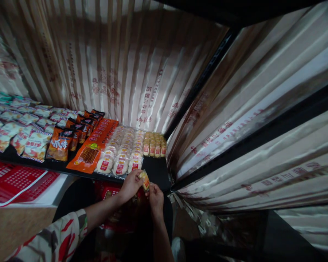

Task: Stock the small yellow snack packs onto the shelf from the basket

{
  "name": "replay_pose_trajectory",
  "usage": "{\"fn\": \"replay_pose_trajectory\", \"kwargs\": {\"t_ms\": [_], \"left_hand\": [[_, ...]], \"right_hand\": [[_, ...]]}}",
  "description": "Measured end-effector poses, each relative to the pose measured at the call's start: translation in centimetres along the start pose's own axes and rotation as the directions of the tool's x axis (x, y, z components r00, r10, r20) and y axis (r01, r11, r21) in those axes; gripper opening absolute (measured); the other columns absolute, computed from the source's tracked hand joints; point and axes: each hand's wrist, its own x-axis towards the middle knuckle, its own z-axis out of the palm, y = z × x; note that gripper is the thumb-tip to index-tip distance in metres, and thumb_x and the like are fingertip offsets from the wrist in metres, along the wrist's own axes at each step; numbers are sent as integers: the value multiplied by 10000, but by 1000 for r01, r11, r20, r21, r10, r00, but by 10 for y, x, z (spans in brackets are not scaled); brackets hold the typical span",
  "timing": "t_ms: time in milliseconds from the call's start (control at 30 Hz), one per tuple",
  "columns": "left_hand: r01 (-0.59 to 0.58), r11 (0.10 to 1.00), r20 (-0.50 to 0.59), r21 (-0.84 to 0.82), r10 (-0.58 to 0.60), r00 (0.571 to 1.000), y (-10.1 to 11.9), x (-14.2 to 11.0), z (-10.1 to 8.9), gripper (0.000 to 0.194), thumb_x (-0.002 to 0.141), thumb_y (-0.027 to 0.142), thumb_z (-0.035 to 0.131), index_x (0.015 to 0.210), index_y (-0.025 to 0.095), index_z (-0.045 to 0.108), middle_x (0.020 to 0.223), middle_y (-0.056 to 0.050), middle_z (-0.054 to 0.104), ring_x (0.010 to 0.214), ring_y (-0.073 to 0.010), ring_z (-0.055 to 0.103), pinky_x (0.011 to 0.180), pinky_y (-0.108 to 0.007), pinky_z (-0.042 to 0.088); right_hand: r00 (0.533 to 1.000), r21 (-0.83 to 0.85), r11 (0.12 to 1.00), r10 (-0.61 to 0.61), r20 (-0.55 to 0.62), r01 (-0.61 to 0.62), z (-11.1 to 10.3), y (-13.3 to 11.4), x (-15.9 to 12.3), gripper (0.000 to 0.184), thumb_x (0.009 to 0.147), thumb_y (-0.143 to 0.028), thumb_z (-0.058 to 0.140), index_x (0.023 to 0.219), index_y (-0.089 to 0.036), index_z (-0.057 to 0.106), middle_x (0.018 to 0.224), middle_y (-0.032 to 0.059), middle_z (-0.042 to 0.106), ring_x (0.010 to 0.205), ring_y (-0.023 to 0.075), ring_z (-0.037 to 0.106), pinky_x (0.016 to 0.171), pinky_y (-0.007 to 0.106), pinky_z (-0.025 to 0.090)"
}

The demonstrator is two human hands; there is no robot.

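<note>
Between my two hands is a small wrapped snack (144, 180), yellowish with a red and orange label. My left hand (131, 185) pinches its upper left end, and my right hand (155, 198) has its lower right end between thumb and fingers. Just beyond, on the black shelf (157, 169), stand rows of similar small yellow packs (154, 145) at the right end. Left of these lie rows of round white wrapped cakes (120, 165) with red labels. The hands are in front of the shelf's edge, above a red basket (109, 196) that my arms partly hide.
Left along the shelf are a flat orange snack bag (91, 147), black-and-orange bags (59, 143) and several white bags (36, 143). A red crate (19, 182) sits below at left. Pleated printed curtains (131, 72) and a dark frame post (199, 83) bound the back and right.
</note>
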Motion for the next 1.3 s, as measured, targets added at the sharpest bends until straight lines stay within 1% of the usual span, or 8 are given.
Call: {"fn": "replay_pose_trajectory", "kwargs": {"t_ms": [133,267,433,633,800,900,1100,1300], "left_hand": [[-40,995,13,97,39,999,7,8,5,332,724,188,509,1049,154,563,898,-35,601,669,-102,532,709,-254,462],[-109,977,30,186,105,994,12,15,11,314,739,175,492,1043,156,567,931,-45,593,684,-105,526,738,-261,457],[-157,953,68,257,144,987,15,22,19,317,763,164,457,1065,152,553,962,-63,583,768,-133,541,784,-288,452],[-174,934,83,312,156,984,18,31,27,323,776,151,430,1079,161,541,1012,-65,564,934,-152,532,857,-284,434],[-165,914,112,371,132,985,25,36,32,318,785,161,424,1077,161,550,989,-64,566,924,-152,540,860,-271,429],[-148,906,129,397,105,986,30,38,34,314,800,177,420,1081,153,555,1005,-73,571,945,-157,543,875,-267,423],[-138,906,119,400,97,988,27,43,37,342,802,153,414,1127,134,519,1079,-87,568,1022,-159,527,949,-284,394],[-154,911,22,383,157,987,13,47,42,386,772,96,376,1139,99,493,1119,-128,551,1077,-185,508,962,-333,404]], "right_hand": [[985,-191,974,-141,-95,121,-3,1,5,385,735,-453,460,887,-145,634,698,68,646,554,175,566,557,277,441],[921,-359,891,-354,-162,279,-4,-2,7,425,765,-362,437,1058,-102,603,1016,159,601,684,183,591,693,312,464],[856,-395,816,-503,-121,423,-2,-5,9,383,794,-252,379,1090,-127,587,1011,138,597,903,206,563,804,326,448],[868,-437,790,-496,-42,430,-2,-1,15,420,799,-309,459,1159,-103,524,1010,141,565,767,184,555,643,303,489],[839,-526,729,-542,-53,438,-2,7,25,410,794,-273,467,1150,-76,521,981,156,578,868,236,536,771,380,465],[843,-568,710,-536,-50,417,-2,10,29,396,792,-256,461,1136,-72,530,968,156,586,890,253,533,819,405,439],[859,-566,726,-509,-59,392,0,9,36,396,798,-280,444,1122,-74,543,930,149,591,852,249,546,789,389,445],[887,-490,804,-446,-120,338,8,1,47,406,803,-336,439,1106,-92,554,920,130,583,739,195,560,680,303,463]]}}
